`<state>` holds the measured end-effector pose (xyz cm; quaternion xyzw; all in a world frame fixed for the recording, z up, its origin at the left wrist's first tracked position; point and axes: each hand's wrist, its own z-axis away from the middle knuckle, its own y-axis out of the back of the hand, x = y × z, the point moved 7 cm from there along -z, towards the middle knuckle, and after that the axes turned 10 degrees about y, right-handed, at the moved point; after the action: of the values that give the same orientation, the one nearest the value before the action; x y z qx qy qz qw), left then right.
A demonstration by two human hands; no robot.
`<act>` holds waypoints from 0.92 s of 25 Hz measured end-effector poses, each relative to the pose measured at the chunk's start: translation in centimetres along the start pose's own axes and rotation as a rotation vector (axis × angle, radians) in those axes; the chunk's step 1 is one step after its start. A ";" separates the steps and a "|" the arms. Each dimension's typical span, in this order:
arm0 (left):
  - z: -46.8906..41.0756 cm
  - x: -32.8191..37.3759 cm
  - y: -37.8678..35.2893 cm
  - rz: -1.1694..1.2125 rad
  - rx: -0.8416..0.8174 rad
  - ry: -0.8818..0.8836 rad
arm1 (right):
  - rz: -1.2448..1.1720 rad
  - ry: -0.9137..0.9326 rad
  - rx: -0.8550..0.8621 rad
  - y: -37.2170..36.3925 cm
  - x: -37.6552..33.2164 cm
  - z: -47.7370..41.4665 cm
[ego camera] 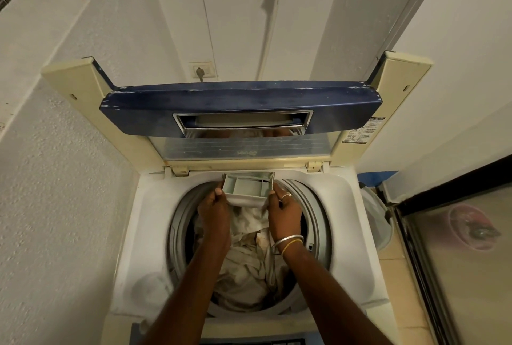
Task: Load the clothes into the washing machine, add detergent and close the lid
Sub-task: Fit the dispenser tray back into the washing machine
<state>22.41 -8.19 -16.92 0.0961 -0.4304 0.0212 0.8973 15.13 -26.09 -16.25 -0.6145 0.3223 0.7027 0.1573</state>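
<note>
Soap drawer [248, 186]: out at 12 o'clock of tub [317, 206], for soap.
L hand [215, 207], R hand [283, 210]: fingers grip its front corners, steadying it.
Clothes [246, 264]: in tub, lid [241, 107] up.

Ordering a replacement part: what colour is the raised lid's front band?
The lid band is dark blue, scuffed at its edges, seen in the head view.

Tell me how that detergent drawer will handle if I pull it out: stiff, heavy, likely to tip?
The detergent drawer looks like moulded plastic with dividers, so probably stiff and light. It juts over the clothes, gripped at its front corners by the left hand and right hand, so once freed it might tip forward.
</note>
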 end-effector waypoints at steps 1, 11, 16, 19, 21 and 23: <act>0.1 -0.1 -0.1 0.009 0.005 0.004 | 0.010 0.004 -0.008 0.1 0.1 -0.3; 0.2 0.0 -0.5 0.018 0.030 0.014 | 0.073 0.075 -0.069 0.5 -0.6 -1.8; -0.1 0.5 -0.5 0.055 0.049 0.047 | 0.178 0.046 -0.107 0.2 -0.7 -2.4; -0.2 0.7 -0.7 0.057 0.042 0.031 | 0.161 0.057 -0.099 0.3 -0.8 -2.9; -0.2 0.8 -0.7 0.036 0.057 0.010 | 0.168 0.070 -0.107 0.2 -0.8 -2.7; -0.3 1.0 -0.7 0.012 0.064 -0.019 | 0.210 0.100 -0.121 0.3 -0.8 -2.6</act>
<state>23.37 -8.90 -16.40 0.1225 -0.4383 0.0395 0.8895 17.07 -27.88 -15.53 -0.6201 0.3493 0.7019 0.0293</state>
